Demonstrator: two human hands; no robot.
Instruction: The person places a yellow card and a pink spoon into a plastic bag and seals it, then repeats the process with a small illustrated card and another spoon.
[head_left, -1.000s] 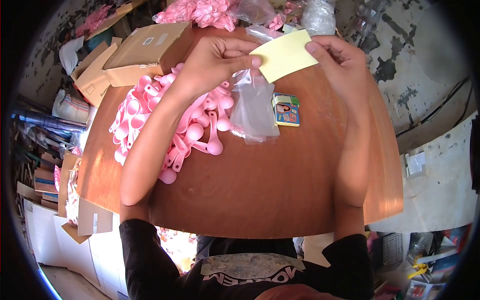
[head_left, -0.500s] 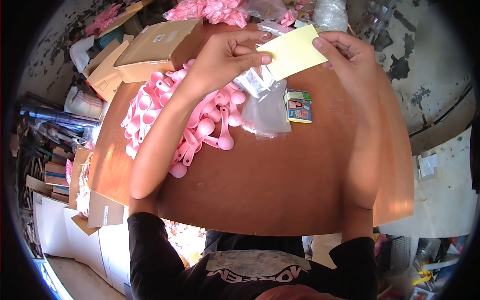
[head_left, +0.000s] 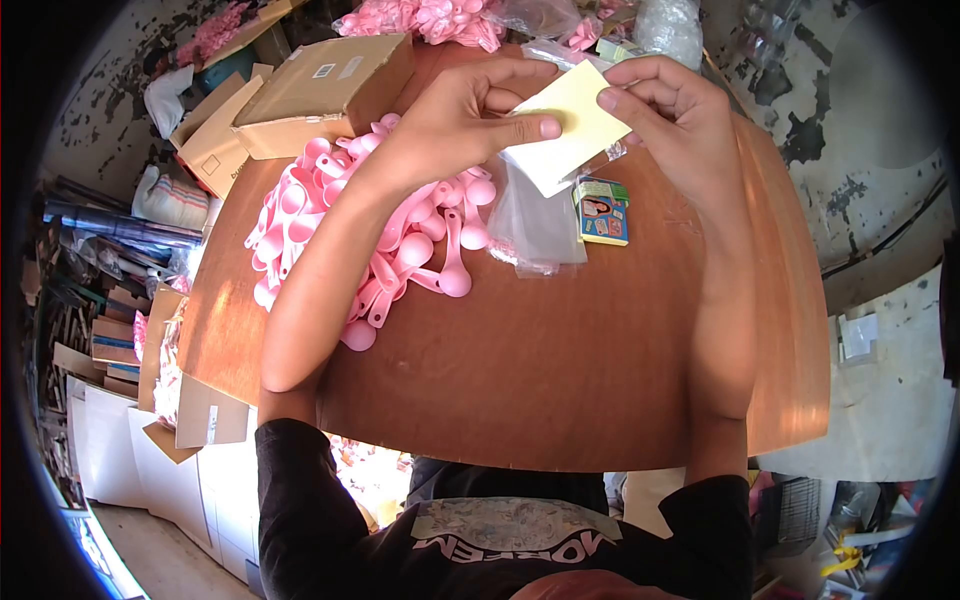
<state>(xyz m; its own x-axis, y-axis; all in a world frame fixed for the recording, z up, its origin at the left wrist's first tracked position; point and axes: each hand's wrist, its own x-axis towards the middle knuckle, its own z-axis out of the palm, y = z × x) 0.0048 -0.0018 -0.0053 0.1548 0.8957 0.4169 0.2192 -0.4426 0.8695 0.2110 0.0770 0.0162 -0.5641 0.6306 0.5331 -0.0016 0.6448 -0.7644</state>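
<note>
Two hands clamp a yellow card point(head_left: 572, 152) above a table point(head_left: 520, 380) — left hand point(head_left: 450, 125) at 9 o'clock, right hand point(head_left: 680, 120) at 1. The card's long axis slants from 7:30 to 1:30.

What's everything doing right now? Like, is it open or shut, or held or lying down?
Yellow paper: held up, tilted.
Left hand: pinching the paper.
Right hand: pinching the paper.
Pink scoops: loose, heaped up.
Clear bags: lying flat.
Little picture pack: lying down.
Box on the table: shut.
Lower left box: open, flaps out.
</note>
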